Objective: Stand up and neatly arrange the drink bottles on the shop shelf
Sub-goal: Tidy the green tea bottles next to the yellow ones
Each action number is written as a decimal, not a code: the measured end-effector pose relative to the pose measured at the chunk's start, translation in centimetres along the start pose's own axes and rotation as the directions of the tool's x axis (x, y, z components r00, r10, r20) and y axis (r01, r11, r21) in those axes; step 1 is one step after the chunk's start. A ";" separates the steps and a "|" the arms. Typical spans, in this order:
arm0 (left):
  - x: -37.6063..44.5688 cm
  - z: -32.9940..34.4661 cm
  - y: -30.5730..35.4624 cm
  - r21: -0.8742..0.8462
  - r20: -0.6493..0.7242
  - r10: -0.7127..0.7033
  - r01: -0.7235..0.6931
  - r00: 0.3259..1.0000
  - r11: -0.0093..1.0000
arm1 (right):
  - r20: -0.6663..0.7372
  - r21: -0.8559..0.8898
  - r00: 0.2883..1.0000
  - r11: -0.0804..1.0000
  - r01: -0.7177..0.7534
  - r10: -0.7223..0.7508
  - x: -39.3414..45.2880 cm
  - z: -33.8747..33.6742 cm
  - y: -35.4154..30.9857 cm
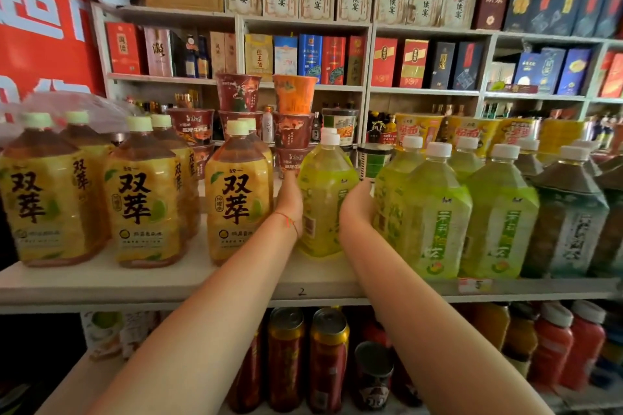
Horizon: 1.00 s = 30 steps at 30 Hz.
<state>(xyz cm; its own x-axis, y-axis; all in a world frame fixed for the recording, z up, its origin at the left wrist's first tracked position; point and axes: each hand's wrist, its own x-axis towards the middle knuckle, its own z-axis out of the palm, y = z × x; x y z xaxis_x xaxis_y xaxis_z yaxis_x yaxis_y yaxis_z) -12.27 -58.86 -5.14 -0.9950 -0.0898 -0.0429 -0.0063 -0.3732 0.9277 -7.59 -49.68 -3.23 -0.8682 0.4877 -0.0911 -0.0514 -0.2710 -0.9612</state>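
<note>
You are gripping the yellow-green bottle from both sides: your left hand is pressing on its left flank, your right hand is cupping its right flank, fingers wrapping behind where you cannot see them. The bottle is sitting directly between the hands, long axis vertical, already upright on the shelf, white cap on top. Both hands are equally near; neither is leading. It is standing set back from the front row, in the gap between the amber tea bottle on its left and the green tea bottles on its right, nearly touching both. Likely next: you are sliding it forward to line up with those neighbours. It looks like clear plastic, pale yellow-green liquid, label turned partly sideways, so it probably needs rotating.
</note>
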 end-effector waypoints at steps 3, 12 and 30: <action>0.2 0.3 0.6 0.006 0.032 -0.007 0.006 0.999 1.000 | 0.027 -0.023 1.000 1.000 0.004 -0.003 0.2 0.1 0.3; -0.4 0.9 0.1 0.001 0.105 0.012 -0.012 0.994 1.000 | -0.014 -0.034 0.998 0.997 0.064 -0.065 -0.8 -0.9 0.5; -4.1 1.4 -0.8 -0.018 0.047 0.062 -0.062 0.997 0.998 | 0.085 -0.044 0.996 0.999 -0.011 0.015 -2.6 -2.7 -1.4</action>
<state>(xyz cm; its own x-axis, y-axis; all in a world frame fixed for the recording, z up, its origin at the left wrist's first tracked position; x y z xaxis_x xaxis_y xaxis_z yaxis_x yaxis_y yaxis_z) -8.33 -56.89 -5.17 -0.9971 -0.0691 0.0327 0.0568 -0.3831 0.9219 -3.98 -48.33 -2.39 -0.9079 0.4111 -0.0826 -0.0202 -0.2396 -0.9707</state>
